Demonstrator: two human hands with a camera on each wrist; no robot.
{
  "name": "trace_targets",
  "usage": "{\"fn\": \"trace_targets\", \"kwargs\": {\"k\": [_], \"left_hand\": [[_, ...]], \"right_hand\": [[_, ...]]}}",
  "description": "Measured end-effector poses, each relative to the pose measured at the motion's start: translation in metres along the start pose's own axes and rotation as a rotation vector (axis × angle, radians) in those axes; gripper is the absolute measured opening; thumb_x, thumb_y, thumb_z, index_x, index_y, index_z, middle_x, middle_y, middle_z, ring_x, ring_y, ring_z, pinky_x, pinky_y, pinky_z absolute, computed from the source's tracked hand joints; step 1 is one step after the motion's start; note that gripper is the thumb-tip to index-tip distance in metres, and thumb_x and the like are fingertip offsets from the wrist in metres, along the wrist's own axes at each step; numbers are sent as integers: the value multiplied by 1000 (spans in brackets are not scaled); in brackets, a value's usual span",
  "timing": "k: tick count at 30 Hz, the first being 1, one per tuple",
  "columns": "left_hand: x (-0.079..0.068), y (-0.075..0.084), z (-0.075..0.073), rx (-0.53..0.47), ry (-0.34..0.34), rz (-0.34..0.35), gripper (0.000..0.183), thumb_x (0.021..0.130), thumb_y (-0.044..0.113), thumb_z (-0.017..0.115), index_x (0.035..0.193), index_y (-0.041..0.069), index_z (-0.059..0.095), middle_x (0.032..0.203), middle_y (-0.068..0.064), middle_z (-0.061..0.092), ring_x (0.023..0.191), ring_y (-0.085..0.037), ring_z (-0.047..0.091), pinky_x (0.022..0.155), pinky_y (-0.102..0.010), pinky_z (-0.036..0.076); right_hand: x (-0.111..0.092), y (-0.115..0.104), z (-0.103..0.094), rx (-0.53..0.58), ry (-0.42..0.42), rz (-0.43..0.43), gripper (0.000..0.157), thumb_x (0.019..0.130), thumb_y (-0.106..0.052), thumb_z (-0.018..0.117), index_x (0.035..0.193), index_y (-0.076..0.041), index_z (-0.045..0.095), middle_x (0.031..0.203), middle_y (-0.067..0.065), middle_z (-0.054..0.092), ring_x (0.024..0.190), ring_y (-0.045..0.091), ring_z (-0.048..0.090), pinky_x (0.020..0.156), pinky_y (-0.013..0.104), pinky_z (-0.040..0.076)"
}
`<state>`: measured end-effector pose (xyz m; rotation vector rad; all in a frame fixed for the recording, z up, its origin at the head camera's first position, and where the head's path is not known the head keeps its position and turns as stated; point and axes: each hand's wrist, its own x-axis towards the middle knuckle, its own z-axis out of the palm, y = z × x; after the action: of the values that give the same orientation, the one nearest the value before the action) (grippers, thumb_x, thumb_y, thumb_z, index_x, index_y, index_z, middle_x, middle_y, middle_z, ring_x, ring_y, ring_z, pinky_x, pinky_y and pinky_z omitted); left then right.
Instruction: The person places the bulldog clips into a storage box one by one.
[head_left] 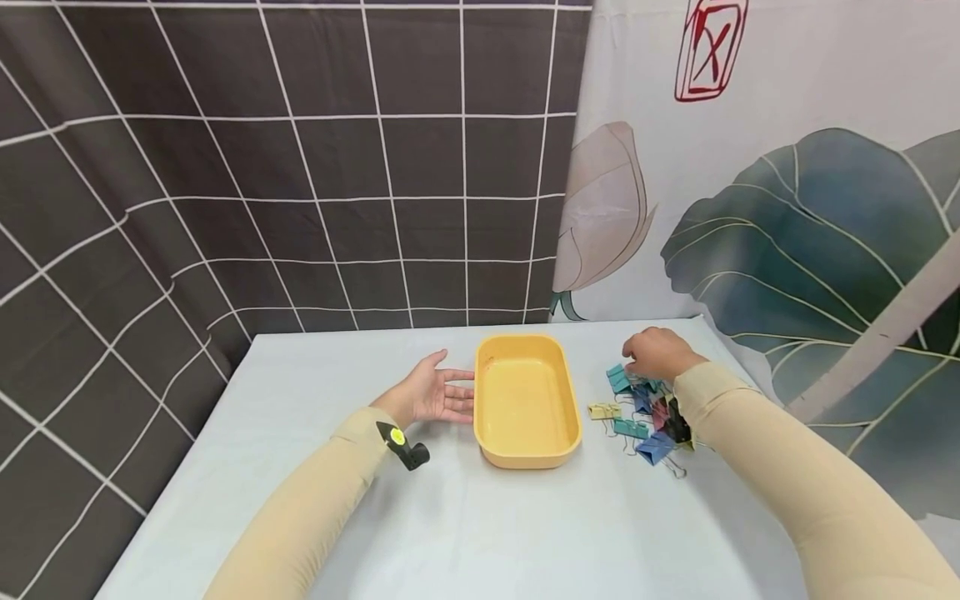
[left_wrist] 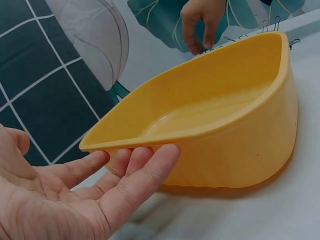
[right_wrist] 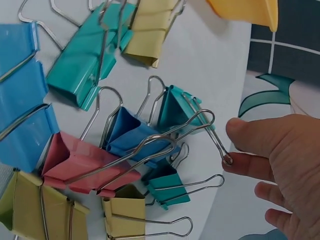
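Observation:
A yellow rectangular tub (head_left: 527,454) stands on the white table with nothing inside it. My left hand (head_left: 437,392) is beside its left side, palm showing and fingers extended; the fingertips (left_wrist: 167,152) touch the outside just under the rim. To the right of the tub lies a pile of binder clips in several colours. Over the far side of the pile is my right hand (head_left: 660,353). In the right wrist view its index fingertip meets the wire handle of a teal binder clip (right_wrist: 172,111), while the thumb (right_wrist: 240,132) stands apart from the wire.
Around that clip lie a blue clip (right_wrist: 130,131), a red clip (right_wrist: 80,162), yellow clips (right_wrist: 125,215) and a larger blue clip (head_left: 656,447). A black clip (head_left: 677,423) lies near the right sleeve. Behind the table (head_left: 480,533) hang a dark grid cloth (head_left: 420,158) and a floral cloth (head_left: 637,50).

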<state>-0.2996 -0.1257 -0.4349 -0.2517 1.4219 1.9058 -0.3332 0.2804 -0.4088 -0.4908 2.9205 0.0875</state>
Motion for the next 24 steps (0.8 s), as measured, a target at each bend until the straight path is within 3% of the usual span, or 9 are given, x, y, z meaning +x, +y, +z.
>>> {"fn": "trace_targets", "kwargs": {"k": [13,24], "left_hand": [[-4,-2,2,-8,11,13,78,103,62,20,153,5,38,143,-30,46,114,-34,61,98,-60,49],[-3,-6,3,-13,35,25,76,103,60,21,152,5,40,137,-28,49,103,-31,63,99,-61,49]], "right_hand": [[-2,-1,6,-77,39,-30,21,86,-14,78,104,-4,78,93,7,73,96,33,59,92,54,51],[4,-1,13,-147,56,-70,11,85,-13,79,96,-8,79,86,3,71,92,29,59,93,52,51]]}}
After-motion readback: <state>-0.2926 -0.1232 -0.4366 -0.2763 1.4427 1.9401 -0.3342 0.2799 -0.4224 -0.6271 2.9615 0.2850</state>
